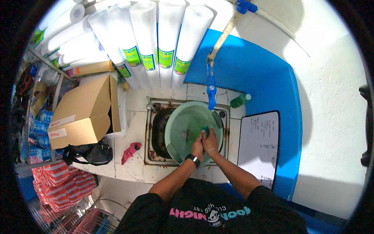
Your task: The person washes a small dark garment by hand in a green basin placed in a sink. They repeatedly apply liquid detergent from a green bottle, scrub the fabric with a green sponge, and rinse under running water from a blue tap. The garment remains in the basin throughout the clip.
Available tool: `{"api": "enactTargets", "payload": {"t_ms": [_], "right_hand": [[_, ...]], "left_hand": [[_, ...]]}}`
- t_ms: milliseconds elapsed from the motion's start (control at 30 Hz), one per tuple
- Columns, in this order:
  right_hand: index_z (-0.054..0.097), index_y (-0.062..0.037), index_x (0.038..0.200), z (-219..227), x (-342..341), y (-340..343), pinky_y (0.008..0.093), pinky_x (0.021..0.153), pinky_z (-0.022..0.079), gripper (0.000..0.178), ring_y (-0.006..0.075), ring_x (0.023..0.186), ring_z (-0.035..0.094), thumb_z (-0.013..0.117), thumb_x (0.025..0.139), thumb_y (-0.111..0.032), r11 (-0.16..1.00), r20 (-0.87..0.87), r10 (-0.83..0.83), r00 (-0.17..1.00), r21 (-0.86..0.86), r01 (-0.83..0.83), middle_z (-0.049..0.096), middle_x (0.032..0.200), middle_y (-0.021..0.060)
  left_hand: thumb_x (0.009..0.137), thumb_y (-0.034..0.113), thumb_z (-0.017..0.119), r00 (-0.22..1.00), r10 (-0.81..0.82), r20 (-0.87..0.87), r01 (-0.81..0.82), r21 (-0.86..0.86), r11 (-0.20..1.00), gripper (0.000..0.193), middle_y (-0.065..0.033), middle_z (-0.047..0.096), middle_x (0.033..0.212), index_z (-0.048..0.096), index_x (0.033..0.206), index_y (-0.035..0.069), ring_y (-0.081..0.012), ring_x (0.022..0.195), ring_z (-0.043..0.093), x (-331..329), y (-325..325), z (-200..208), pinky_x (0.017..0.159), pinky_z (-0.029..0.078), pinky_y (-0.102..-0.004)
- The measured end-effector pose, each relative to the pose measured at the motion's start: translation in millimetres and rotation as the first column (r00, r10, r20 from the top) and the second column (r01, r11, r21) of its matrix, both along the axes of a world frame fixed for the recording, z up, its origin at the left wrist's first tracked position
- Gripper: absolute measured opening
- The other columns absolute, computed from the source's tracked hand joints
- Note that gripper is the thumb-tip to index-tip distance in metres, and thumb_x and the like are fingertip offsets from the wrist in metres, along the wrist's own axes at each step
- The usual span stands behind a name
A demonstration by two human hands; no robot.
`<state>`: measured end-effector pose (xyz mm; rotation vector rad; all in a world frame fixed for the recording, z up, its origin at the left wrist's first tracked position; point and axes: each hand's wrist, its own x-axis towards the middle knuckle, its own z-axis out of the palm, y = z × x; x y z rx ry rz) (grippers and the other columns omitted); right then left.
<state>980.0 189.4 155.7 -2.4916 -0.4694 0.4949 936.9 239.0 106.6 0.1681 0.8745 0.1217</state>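
Both my hands are together over the right part of a pale green plastic basin (168, 134), which holds water and sits in a rusty metal sink (149, 154). My right hand (211, 142) is closed round a dark green scrubbing pad (205, 129); only part of the pad shows past the fingers. Pressed against it, my left hand (198, 148) has its fingers curled, and what they grip is hidden. A dark wristband (193, 159) circles the left wrist. Under the hands, the water's contents are hard to make out.
A blue tap (211, 93) hangs above the basin. A green bottle (240, 100) and a whiteboard (258, 140) are at the right. To the left lie a pinkish-red cloth (131, 152), a black bag (91, 153) and a cardboard box (83, 107). Wrapped white rolls (144, 39) stand behind.
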Motion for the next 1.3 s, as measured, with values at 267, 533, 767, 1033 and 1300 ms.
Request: {"api": "enactTargets", "payload": {"t_ms": [267, 533, 767, 1033, 1300], "right_hand": [[0.044, 0.0031, 0.132, -18.6, -0.8, -0.7, 0.0484, 0.094, 0.047, 0.056, 0.0455, 0.113, 0.057, 0.05, 0.1, -0.042, 0.997, -0.019, 0.044, 0.999, -0.068, -0.045, 0.054, 0.125, 0.0305], [0.042, -0.0031, 0.139, -12.6, 5.1, 3.4, 0.0502, 0.098, 0.046, 0.059, 0.0456, 0.117, 0.054, 0.05, 0.099, -0.045, 0.996, -0.062, 0.038, 0.997, -0.077, -0.043, 0.053, 0.132, 0.0256], [0.042, 0.001, 0.138, -19.3, -0.4, -0.6, 0.0484, 0.098, 0.044, 0.058, 0.044, 0.12, 0.053, 0.055, 0.098, -0.039, 0.992, -0.101, 0.114, 0.988, 0.073, -0.107, 0.053, 0.129, 0.028], [0.044, -0.0014, 0.136, 15.5, 2.7, 10.6, 0.0508, 0.097, 0.045, 0.06, 0.0448, 0.117, 0.054, 0.052, 0.098, -0.047, 0.982, -0.052, 0.153, 0.987, 0.116, -0.146, 0.054, 0.128, 0.0272], [0.043, -0.0043, 0.138, -1.1, -0.1, 2.3, 0.0525, 0.095, 0.047, 0.059, 0.0466, 0.117, 0.055, 0.053, 0.098, -0.046, 0.988, -0.007, 0.153, 0.988, -0.002, -0.153, 0.052, 0.132, 0.0275]], "left_hand": [[0.101, 0.038, 0.046, 0.992, 0.127, 0.021, -0.128, 0.042, 0.991, 0.039, -0.0069, 0.068, 0.096, 0.061, 0.116, 0.006, -0.0221, 0.089, 0.065, 0.9, 8.2, -20.3, 0.084, 0.053, -0.0381], [0.102, 0.036, 0.042, 0.996, 0.088, 0.019, -0.089, 0.092, 0.992, 0.038, -0.0063, 0.066, 0.104, 0.062, 0.112, 0.006, -0.0217, 0.094, 0.063, -0.4, 1.5, -11.7, 0.085, 0.051, -0.036], [0.102, 0.04, 0.045, 0.995, 0.023, 0.098, -0.036, 0.135, 0.99, 0.042, -0.0067, 0.067, 0.111, 0.059, 0.124, 0.007, -0.0217, 0.098, 0.064, -3.5, 5.6, -27.2, 0.08, 0.053, -0.0338], [0.103, 0.042, 0.04, 0.997, 0.061, 0.039, -0.069, 0.226, 0.972, 0.042, -0.0087, 0.065, 0.103, 0.062, 0.116, 0.009, -0.0248, 0.093, 0.062, -8.1, -2.6, -14.2, 0.079, 0.051, -0.039], [0.1, 0.045, 0.042, 0.998, 0.022, 0.063, -0.023, 0.023, 0.999, 0.043, -0.0073, 0.065, 0.101, 0.061, 0.114, 0.009, -0.0226, 0.089, 0.063, -2.6, 11.7, 16.9, 0.074, 0.051, -0.0373]]}}
